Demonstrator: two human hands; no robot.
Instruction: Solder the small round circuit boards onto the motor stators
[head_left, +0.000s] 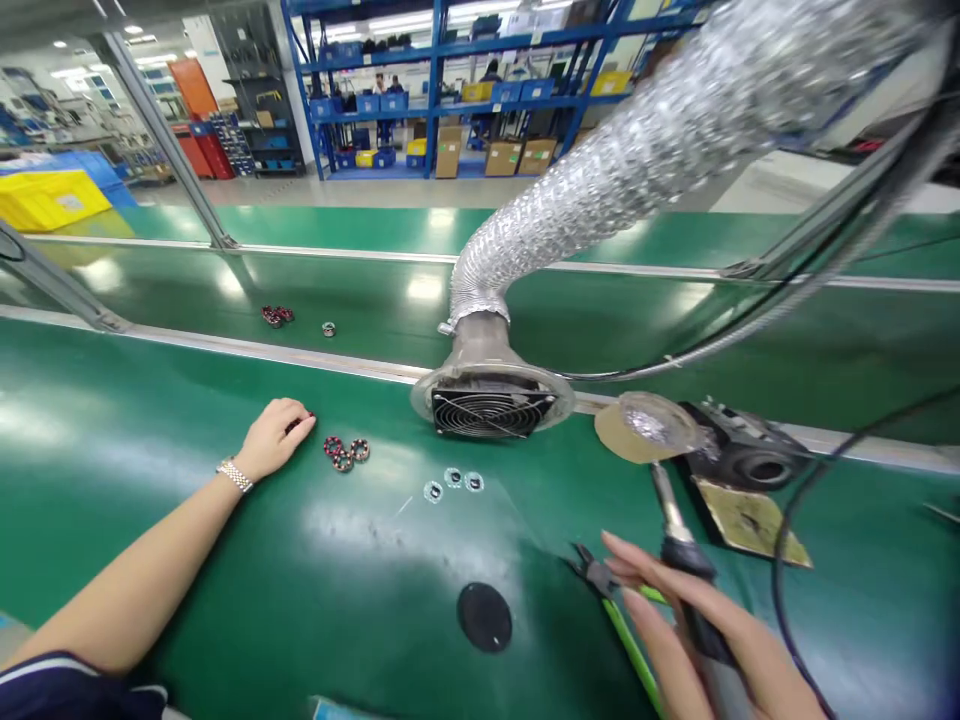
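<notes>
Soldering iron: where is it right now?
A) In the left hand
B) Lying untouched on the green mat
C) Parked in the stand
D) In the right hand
D. The right hand has its fingers wrapped around the handle of the soldering iron, while the left hand lies on the green mat away from it.

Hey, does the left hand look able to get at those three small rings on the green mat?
Probably yes. The left hand rests on the green mat just beside the three small rings, and nothing appears to stand between them, so the way looks free.
</notes>
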